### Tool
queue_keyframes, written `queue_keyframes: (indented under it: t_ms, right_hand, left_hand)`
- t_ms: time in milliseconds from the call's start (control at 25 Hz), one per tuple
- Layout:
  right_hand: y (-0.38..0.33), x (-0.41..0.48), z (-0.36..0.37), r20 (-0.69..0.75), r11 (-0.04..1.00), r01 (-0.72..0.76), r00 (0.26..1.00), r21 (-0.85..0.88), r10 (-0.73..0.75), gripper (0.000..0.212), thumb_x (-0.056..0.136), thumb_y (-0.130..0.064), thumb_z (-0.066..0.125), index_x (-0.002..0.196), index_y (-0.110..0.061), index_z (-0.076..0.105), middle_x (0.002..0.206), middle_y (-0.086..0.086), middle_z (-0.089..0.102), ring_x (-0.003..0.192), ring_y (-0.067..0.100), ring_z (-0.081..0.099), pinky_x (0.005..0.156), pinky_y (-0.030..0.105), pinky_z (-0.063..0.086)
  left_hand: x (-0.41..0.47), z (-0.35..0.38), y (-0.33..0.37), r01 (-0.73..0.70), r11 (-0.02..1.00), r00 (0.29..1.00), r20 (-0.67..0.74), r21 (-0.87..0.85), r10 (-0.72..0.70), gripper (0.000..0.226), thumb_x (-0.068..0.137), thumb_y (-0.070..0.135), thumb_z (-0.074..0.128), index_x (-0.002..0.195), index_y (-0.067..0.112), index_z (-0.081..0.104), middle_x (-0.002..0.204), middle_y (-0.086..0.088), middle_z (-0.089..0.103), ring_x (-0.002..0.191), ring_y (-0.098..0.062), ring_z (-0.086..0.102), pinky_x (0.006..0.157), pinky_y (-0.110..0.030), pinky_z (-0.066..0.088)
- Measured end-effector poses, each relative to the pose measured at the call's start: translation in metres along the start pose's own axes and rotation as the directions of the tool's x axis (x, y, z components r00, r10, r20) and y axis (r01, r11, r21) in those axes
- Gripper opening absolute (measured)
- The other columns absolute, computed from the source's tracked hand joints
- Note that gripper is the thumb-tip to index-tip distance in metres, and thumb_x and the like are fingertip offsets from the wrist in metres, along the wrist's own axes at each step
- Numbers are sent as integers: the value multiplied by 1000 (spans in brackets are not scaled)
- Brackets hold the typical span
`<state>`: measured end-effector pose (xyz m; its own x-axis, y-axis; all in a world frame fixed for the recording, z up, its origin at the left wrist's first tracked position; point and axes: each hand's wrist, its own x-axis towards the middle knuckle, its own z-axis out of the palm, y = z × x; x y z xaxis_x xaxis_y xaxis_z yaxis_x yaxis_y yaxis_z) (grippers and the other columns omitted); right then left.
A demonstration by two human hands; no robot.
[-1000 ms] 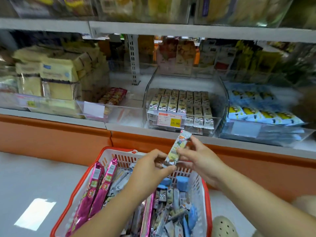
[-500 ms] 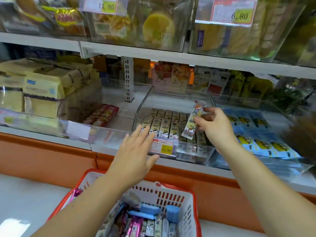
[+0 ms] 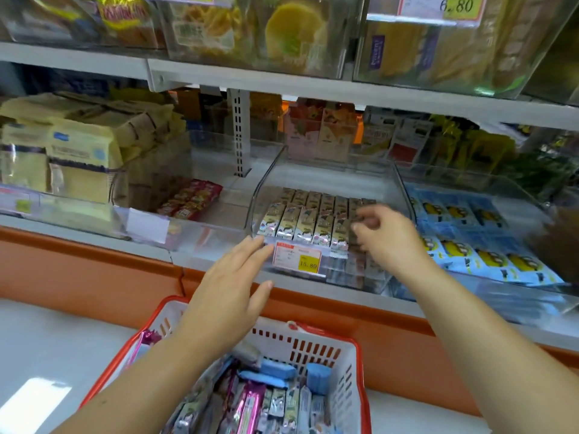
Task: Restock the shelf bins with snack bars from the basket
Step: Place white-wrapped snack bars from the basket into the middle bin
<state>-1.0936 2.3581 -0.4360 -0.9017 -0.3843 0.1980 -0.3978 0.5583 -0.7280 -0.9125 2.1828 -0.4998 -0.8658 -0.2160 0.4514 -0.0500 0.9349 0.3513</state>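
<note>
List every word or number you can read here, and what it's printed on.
"15.80": lower price tag, on the front of the clear bin holding snack bars.
"6.80": upper price tag, on the top-shelf bin.
Smaller tag print and all wrapper text: too blurred to read.

Clear glossy plastic bin (image 3: 404, 186) — shiny foil-like snack bars (image 3: 300, 220) — perforated matt plastic basket (image 3: 347, 364)

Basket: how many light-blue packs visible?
3. Two light-blue packs lie overlapping in the basket; one stands right of them. Others may be buried.
</note>
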Motion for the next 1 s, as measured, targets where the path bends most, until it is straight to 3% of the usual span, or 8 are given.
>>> queue_keyframes:
  t_ms: [120,200,320,400,520,720,880,1000]
  right_hand:
    - [-4,-39,7,-83,960,157,986,231,-142,13,93,-22,56,97,-31,64,78,-5,66,68,12,64,61,26,55]
    - [8,-68,36,230,971,42,968,235,-97,16,94,-18,54,100,-28,64,77,-2,68,62,9,66,54,21,53]
    - [48,-110,96,728,988,-1,675,-157,117,21,96,-15,52,115,-15,62,99,6,69,78,17,68,66,27,55]
    - [79,-136,129,811,945,31,522,-326,263,27,96,-13,53,121,-10,61,112,10,67,78,18,62,68,26,50]
    - [112,-165,163,822,863,160,425,-479,378,24,95,-18,54,109,-3,66,106,13,68,74,16,57,64,24,47]
    - [141,-201,198,752,752,213,424,-624,505,28,90,-32,61,72,-13,51,69,2,50,67,19,52,54,26,37]
    - [147,-205,197,761,827,57,430,-559,485,30,85,-30,68,107,-11,59,89,6,65,73,20,57,59,26,42]
    - [144,-191,183,767,879,-256,430,-402,476,44,83,-24,74,115,-16,46,81,2,59,62,14,55,54,27,43]
  left_hand:
    - [-31,4,-8,95,990,995,19,-100,-94,45,93,26,57,138,25,48,141,10,47,131,-8,41,109,-25,29]
    - [-62,15,-16,224,967,949,254,-124,-188,43,94,26,57,136,28,49,138,10,48,127,-8,44,107,-23,32]
    - [-109,38,-25,363,931,743,613,-32,-268,44,95,30,56,139,27,48,139,4,50,120,-12,50,101,-23,36]
    - [-136,54,-25,453,891,611,734,-16,-297,46,96,31,55,140,24,47,141,1,49,119,-15,53,102,-28,40]
    - [-164,77,-26,560,828,513,794,-23,-325,47,97,30,55,141,21,45,141,-2,51,120,-16,54,101,-28,42]
    - [-186,103,-29,638,769,392,851,22,-350,46,96,29,56,139,20,46,138,-4,53,120,-19,54,101,-31,43]
    - [-190,108,-30,704,710,353,867,2,-353,45,95,28,57,139,21,47,130,-2,57,109,-20,60,95,-34,50]
    - [-187,109,-28,774,631,338,878,-55,-339,45,96,24,56,139,18,47,111,2,62,81,-18,60,72,-29,51]
